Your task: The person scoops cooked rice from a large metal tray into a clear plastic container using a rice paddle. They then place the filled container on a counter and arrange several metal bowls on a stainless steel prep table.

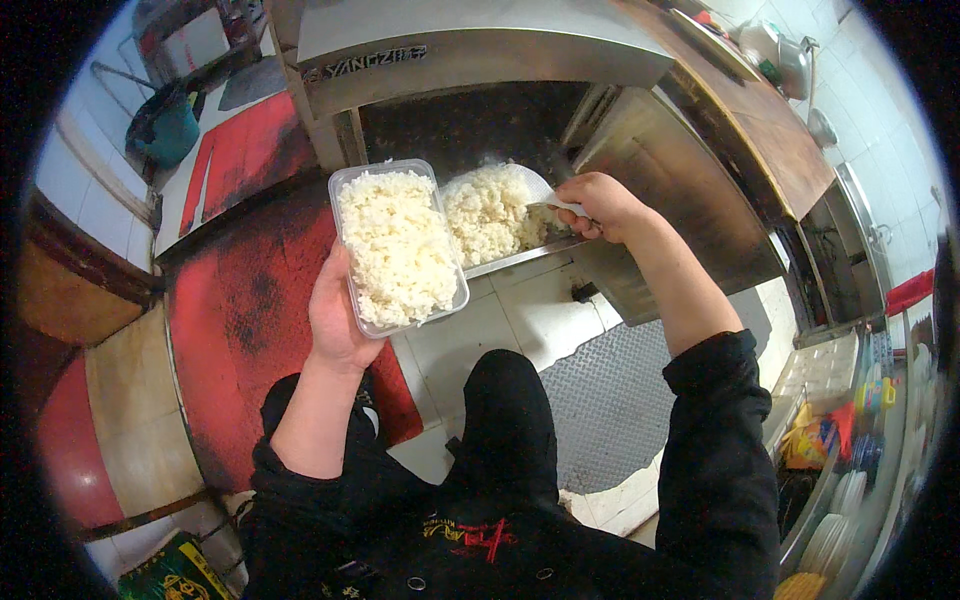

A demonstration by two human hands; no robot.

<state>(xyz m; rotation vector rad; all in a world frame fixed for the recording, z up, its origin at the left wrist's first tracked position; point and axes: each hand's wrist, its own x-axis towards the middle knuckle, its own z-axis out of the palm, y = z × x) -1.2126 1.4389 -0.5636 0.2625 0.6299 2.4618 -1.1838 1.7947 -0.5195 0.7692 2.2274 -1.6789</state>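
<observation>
My left hand [337, 311] supports a clear plastic container [459, 289] from its left side and below. Cooked white rice [396, 244] fills it to about the rim, tilted toward me. My right hand [604, 206] grips the handle of a metal utensil [541, 205], probably a spoon; its far end is hidden in more rice [487, 210]. That rice lies on a metal tray [525, 253] at the opening of a stainless steel cabinet [480, 56]. White mesh cloth [534, 178] shows behind the heap. Rice and tray are partly covered by the container.
The cabinet's steel door [675, 202] stands swung out on the right, below a wooden worktop [780, 142]. Red matting [247, 322] covers the floor at left. A grey textured mat [615, 405] lies right of my knee. Shelves with stacked plates [832, 540] line the far right.
</observation>
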